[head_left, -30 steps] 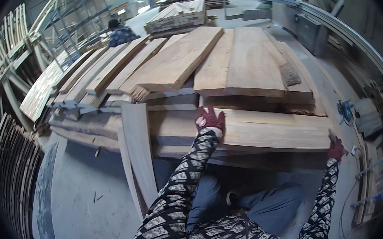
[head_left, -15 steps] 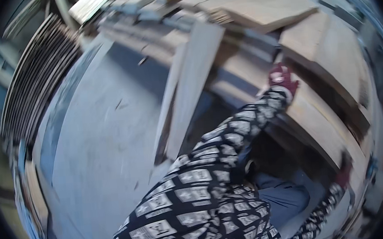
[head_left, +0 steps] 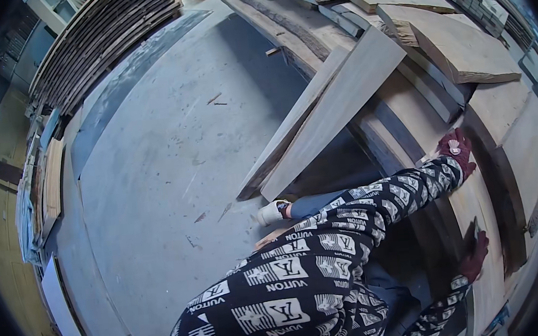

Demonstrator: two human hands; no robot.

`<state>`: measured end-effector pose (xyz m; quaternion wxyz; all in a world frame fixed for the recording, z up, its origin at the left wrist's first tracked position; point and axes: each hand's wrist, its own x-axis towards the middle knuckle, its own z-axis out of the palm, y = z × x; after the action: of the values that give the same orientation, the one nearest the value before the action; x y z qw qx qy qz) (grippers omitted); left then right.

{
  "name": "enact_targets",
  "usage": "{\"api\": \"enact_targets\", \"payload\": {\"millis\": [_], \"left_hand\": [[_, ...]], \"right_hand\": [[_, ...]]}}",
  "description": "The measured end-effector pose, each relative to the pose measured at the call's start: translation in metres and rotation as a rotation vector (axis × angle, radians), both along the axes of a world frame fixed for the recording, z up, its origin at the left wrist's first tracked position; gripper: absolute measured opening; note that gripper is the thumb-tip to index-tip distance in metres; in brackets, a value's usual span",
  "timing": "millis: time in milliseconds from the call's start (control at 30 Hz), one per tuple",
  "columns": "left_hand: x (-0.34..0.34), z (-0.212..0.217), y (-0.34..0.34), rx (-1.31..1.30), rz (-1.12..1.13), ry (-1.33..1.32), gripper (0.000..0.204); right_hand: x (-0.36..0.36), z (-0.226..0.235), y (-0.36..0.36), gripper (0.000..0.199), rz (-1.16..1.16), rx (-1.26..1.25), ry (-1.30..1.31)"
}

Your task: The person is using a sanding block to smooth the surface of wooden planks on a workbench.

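Both my hands wear dark red gloves and are at a long pale wooden plank (head_left: 465, 201) on the right. My left hand (head_left: 456, 151) lies on the plank with its fingers spread, next to the edge of a thicker board. Nearer to me, my right hand (head_left: 475, 259) is closed around a small, thin tool (head_left: 477, 232) with a dark tip; its exact kind is too small to make out. The tool is over the plank, and I cannot tell whether it touches the wood.
Two boards (head_left: 341, 113) lean slantwise against the wood pile, their lower ends on the grey floor (head_left: 155, 178). Thick slabs (head_left: 456, 43) are heaped at the far right. Stacked planks (head_left: 104, 41) stand far left, with more boards (head_left: 53, 187) along the left wall.
The view has turned, so the pile and leaning boards appear farther right. My left hand stays on the wood, and my right hand has come farther over the plank.
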<state>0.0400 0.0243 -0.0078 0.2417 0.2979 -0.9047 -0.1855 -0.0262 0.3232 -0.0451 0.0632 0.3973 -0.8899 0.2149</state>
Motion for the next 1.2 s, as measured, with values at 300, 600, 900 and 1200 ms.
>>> {"api": "enact_targets", "payload": {"millis": [300, 600, 900, 1200], "left_hand": [[0.004, 0.008, 0.009, 0.010, 0.006, 0.006, 0.059], [-0.002, 0.017, -0.012, -0.043, -0.009, -0.210, 0.059], [-0.029, 0.040, 0.029, -0.083, -0.153, -0.168, 0.057], [-0.039, 0.034, 0.032, -0.139, -0.090, -0.249, 0.064]], "right_hand": [[-0.069, 0.011, 0.218, 0.046, -0.072, -0.062, 0.213], [-0.046, 0.017, -0.041, 0.030, -0.123, -0.055, 0.234], [-0.023, 0.025, 0.173, 0.022, -0.488, -0.318, 0.344], [-0.030, 0.003, 0.077, 0.015, -0.692, -0.201, 0.538]]}}
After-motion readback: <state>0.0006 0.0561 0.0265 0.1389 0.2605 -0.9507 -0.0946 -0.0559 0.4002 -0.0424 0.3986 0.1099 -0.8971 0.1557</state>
